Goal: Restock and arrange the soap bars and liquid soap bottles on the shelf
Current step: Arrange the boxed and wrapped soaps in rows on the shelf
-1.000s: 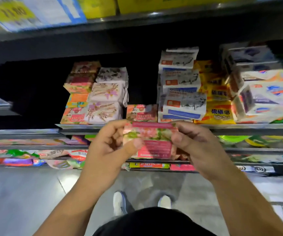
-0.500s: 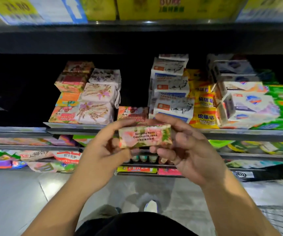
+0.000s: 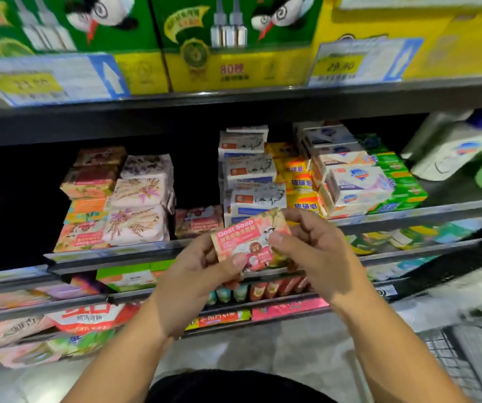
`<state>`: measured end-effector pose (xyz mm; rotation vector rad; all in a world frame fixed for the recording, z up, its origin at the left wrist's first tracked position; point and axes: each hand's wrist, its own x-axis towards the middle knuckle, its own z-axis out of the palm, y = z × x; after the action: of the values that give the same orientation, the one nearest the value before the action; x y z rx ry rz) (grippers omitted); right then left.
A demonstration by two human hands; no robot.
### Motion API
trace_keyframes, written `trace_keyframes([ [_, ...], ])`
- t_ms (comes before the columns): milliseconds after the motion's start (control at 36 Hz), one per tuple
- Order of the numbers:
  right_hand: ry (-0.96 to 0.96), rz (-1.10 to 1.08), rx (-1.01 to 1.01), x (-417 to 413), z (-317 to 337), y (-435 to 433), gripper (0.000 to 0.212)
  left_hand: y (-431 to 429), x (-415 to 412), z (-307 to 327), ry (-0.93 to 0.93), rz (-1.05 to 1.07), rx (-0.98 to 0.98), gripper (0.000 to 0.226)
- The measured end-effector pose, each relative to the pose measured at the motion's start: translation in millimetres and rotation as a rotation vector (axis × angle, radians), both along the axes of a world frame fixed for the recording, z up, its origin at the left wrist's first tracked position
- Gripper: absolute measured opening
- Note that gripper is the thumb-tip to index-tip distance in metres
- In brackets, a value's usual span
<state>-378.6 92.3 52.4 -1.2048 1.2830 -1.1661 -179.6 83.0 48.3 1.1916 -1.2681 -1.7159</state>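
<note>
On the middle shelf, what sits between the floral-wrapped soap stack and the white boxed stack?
In the head view, a single pink soap box lies there, only dark space above it.

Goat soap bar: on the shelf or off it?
Off it. The left hand and right hand hold the soap bar, tilted, in front of the shelf.

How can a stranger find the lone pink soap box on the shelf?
Find the shelf under the green cartons. Between the floral-wrapped stack and the white boxes, the pink soap box lies alone, one layer high; its neighbours are stacked.
</note>
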Motion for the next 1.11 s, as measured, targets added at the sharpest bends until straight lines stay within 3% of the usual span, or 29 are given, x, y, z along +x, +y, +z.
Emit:
trace_keyframes([
  [83, -0.002, 0.014, -0.023, 0.2, 1.6, 5.7, 0.027, 0.5, 3.4, 8.5, 0.011, 0.030, -0.047, 0.045],
  [194, 0.021, 0.018, -0.055, 4.9, 0.3, 12.3, 0.049, 0.3, 13.8, 23.1, 0.028, 0.043, -0.178, 0.045],
  [278, -0.079, 0.042, -0.044, 11.7, -2.0, 16.8, 0.051, 0.9, 18.2, 28.6, 0.080, 0.112, -0.269, 0.048],
  [389, 0.040, 0.084, -0.011, 33.4, -3.1, 25.6, 0.063, 0.0, 22.0, 28.7, 0.142, 0.163, -0.317, 0.062],
  [583, -0.039, 0.148, 0.115, 79.2, -14.5, 28.1, 0.055, 2.4, 28.2, 26.5, -0.009, 0.090, -0.448, 0.056],
  [667, -0.008, 0.144, 0.137, 77.8, -12.0, 29.5, 0.052, 0.0, 34.8, 26.3, 0.023, 0.103, -0.420, 0.056],
  [750, 0.038, 0.066, 0.110, 69.7, -12.5, 29.6, 0.064, -0.9, 42.9, 25.6, 0.055, 0.116, -0.376, 0.056],
  [972, -0.186, -0.089, 0.005, 50.1, -2.8, 29.6, 0.067, -7.3, 66.9, 3.2, 0.025, 0.073, -0.362, 0.051],
  [1111, -0.195, -0.130, -0.123, 69.0, 11.9, 22.8, 0.063, -1.4, 75.9, -12.2, -0.079, -0.028, -0.363, 0.059],
])
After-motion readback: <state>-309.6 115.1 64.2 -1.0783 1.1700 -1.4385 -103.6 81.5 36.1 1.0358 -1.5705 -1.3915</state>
